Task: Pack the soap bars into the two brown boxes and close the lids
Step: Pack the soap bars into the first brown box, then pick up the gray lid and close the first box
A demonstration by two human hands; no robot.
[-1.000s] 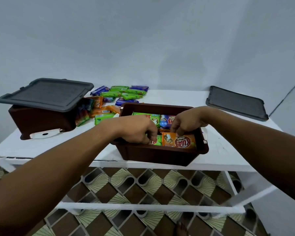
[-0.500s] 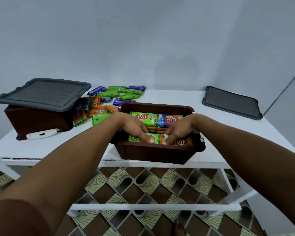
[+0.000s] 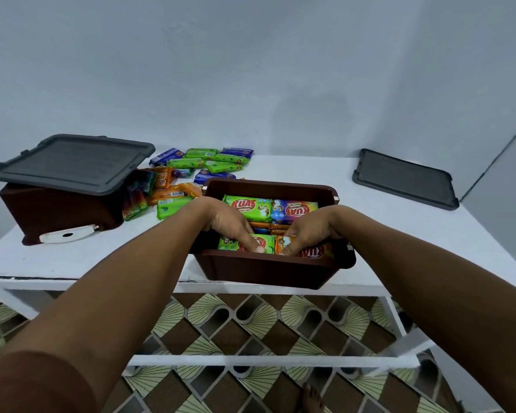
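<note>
Head view: two bare forearms are stretched over the front edge of a white-painted counter (image 3: pixel 399 234), and both hands are lowered into an open brown box (image 3: pixel 268 274) of smooth dark plastic, rectangular with rounded corners and a flared rim. The left hand (image 3: pixel 230 226) is arched, with bent fingertips set on a green soap bar (image 3: pixel 228 243) in glossy printed wrap, against the near wall of the box. The right hand (image 3: pixel 310 231) is arched in the same way on an orange soap bar (image 3: pixel 318 252) just beside it. Whether these bars are pinched or only pressed down cannot be told, as most fingers are hidden under the knuckles. The two hands are brought close together at the fingertips. Behind them a rear green bar (image 3: pixel 248 205) and a blue bar (image 3: pixel 295 208) are laid flat side by side on lower layers. At the left a second brown box (image 3: pixel 57 210) is seen, with a tilted grey lid (image 3: pixel 69 162) of ribbed matte plastic laid askew on top and a white latch (image 3: pixel 67 234) at its base. Loose soap bars (image 3: pixel 209 162), slim shiny packets in green, blue and orange, are scattered on the counter behind and between the boxes. A flat grey lid (image 3: pixel 405 178) is laid at the far right, well apart from both boxes. Below, a tiled floor (image 3: pixel 251 323) patterned in brown and cream is seen
</note>
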